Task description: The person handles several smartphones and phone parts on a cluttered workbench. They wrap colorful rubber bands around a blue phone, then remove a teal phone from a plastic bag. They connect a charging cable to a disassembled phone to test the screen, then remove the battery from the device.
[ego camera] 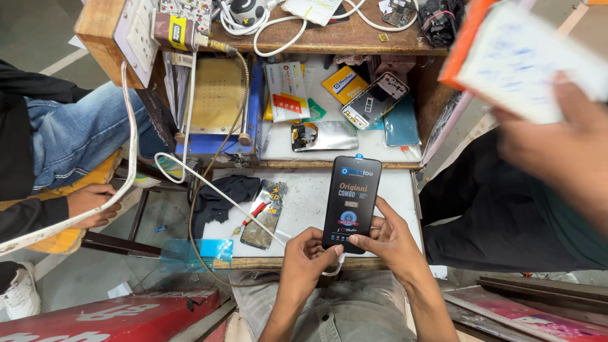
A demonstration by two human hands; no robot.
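A black phone display panel (351, 201) with a printed protective film lies upright over the white work surface (304, 202). My left hand (306, 256) grips its lower left corner, thumb on the bottom edge. The lower right edge is pinched by my right hand (389, 240), with a finger up along the side. Both hands sit at the near edge of the small wooden bench.
A black cloth (225, 193), a screwdriver with a red handle (253, 212) and a printed packet (266, 212) lie left. A blue heating plate machine (218, 104) stands behind. Another person's hand (557, 145) holds a white and orange box (525, 54) at right; someone in jeans (76, 136) sits left.
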